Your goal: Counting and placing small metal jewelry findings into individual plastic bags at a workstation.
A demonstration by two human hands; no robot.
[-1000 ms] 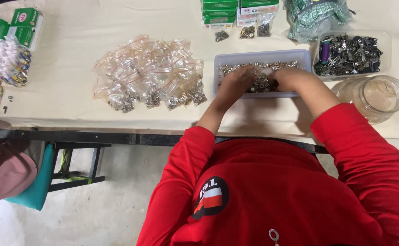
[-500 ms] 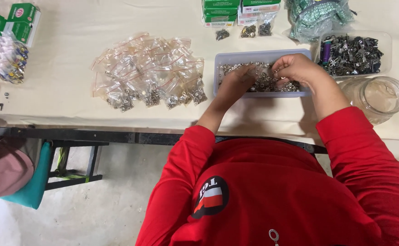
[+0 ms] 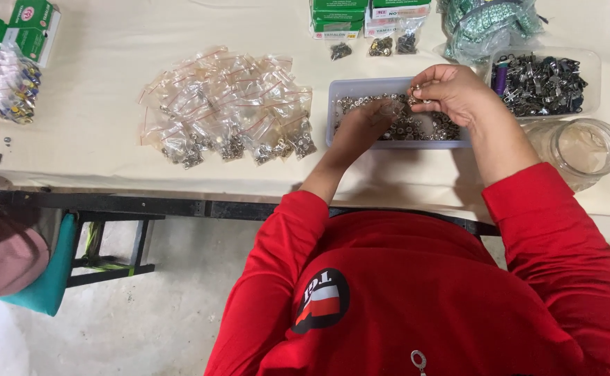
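A pale rectangular tray (image 3: 338, 85) full of small silver metal fasteners lies on the cream table. My left hand (image 3: 362, 127) is over the tray's middle, fingers closed on what looks like a small clear plastic bag (image 3: 390, 108). My right hand (image 3: 452, 90) hovers above the tray's right part and pinches a few small metal fasteners (image 3: 416, 90) at its fingertips, close to the bag. To the left of the tray sits a heap of filled clear zip bags (image 3: 228, 104). Red sleeves cover both my arms.
A clear tub of dark metal clips (image 3: 543, 82) and a glass jar (image 3: 583, 150) stand right of the tray. Green boxes (image 3: 340, 15) and a bagged bundle (image 3: 486, 24) are at the back. More green boxes (image 3: 30, 28) lie far left. A teal stool (image 3: 47, 278) stands under the table edge.
My right hand has lifted from the tray and moved up and right, with fasteners in its fingertips. My left hand stayed over the tray's middle.
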